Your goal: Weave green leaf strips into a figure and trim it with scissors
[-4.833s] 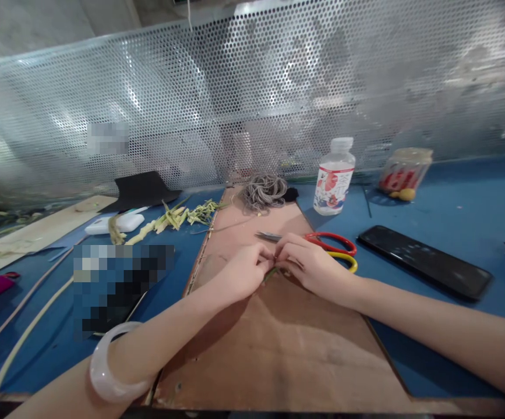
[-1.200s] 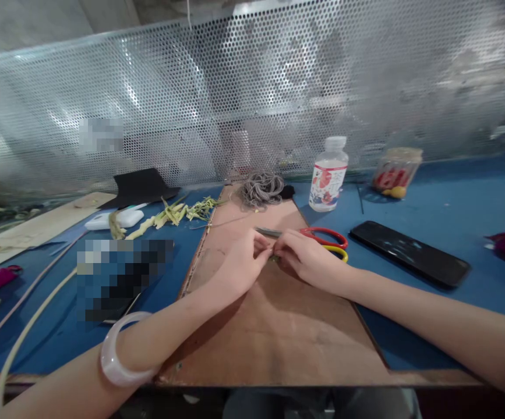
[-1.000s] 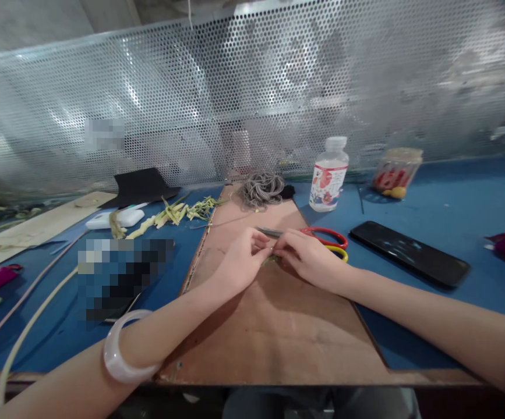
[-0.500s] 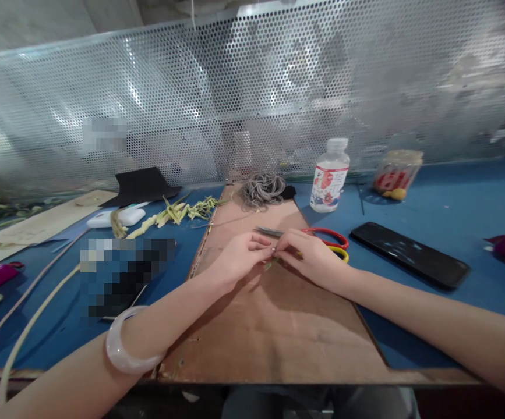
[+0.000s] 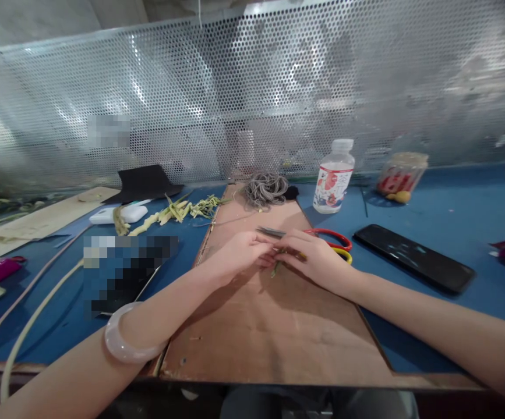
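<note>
Over the wooden board (image 5: 287, 331), the fingers of my left hand (image 5: 246, 255) are closed in a pinch close to those of my right hand (image 5: 311, 254). A thin green strip of plant leaf (image 5: 275, 268) hangs below the fingertips where the two hands meet. Its upper part is hidden by the fingers. Scissors (image 5: 333, 234) with a red and a yellow handle loop lie just beyond and partly beneath my right hand, blades pointing left. Past the hands rests a coil of grey cord (image 5: 266, 191).
To the right are a bottle (image 5: 334, 177), a jar (image 5: 405, 174) and a black phone (image 5: 413, 258). Dried plant braid (image 5: 176, 210), a white device (image 5: 134, 215) and another phone (image 5: 132, 285) lie left. A perforated metal screen (image 5: 252, 99) stands behind the table.
My left fingers have curled in closer against the right ones. The green strip now hangs more upright and shows more plainly. The view has shifted slightly.
</note>
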`<move>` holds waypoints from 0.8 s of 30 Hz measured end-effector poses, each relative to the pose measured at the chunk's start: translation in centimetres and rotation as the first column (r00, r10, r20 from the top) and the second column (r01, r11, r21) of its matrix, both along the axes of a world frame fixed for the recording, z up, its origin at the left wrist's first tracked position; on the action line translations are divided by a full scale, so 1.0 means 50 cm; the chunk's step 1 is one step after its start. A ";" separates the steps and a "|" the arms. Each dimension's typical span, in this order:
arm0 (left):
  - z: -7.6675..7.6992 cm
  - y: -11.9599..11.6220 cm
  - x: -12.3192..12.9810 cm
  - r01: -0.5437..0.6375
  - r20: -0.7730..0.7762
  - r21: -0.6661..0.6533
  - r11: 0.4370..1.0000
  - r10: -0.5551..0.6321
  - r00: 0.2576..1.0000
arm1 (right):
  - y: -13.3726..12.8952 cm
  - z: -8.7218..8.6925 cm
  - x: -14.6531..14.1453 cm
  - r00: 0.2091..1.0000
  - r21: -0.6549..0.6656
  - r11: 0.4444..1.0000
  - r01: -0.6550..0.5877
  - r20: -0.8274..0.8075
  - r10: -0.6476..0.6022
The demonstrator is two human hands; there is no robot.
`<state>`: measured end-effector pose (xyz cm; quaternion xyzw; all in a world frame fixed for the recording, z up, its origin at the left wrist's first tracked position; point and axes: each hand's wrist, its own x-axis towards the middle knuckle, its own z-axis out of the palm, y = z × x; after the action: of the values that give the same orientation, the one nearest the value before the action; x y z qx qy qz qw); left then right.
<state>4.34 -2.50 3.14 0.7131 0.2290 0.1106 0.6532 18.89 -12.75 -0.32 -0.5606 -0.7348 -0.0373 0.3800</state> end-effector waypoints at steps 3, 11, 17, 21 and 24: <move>-0.005 0.014 -0.003 0.060 0.014 -0.002 0.998 -0.060 0.998 | 0.000 0.000 0.000 1.000 0.008 1.000 -0.017 0.002 0.017; -0.016 0.033 0.000 0.156 0.002 -0.039 0.987 -0.156 0.988 | 0.005 -0.005 0.005 1.000 0.026 1.000 -0.007 -0.004 0.007; -0.003 0.014 0.002 0.081 0.018 0.035 0.996 -0.082 0.996 | 0.003 0.004 0.004 0.998 0.012 1.000 -0.014 -0.055 0.015; -0.002 0.011 0.003 0.046 0.008 0.067 0.997 -0.046 0.999 | 0.002 0.007 0.005 0.998 -0.019 1.000 -0.003 -0.064 0.002; -0.001 0.009 0.004 0.007 -0.007 0.073 0.997 -0.006 1.000 | 0.001 0.006 0.005 0.999 -0.031 1.000 0.004 -0.053 -0.006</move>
<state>4.54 -2.05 3.07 0.7377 0.2246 0.1145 0.6264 19.13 -12.70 -0.02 -0.5689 -0.7237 -0.0121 0.3904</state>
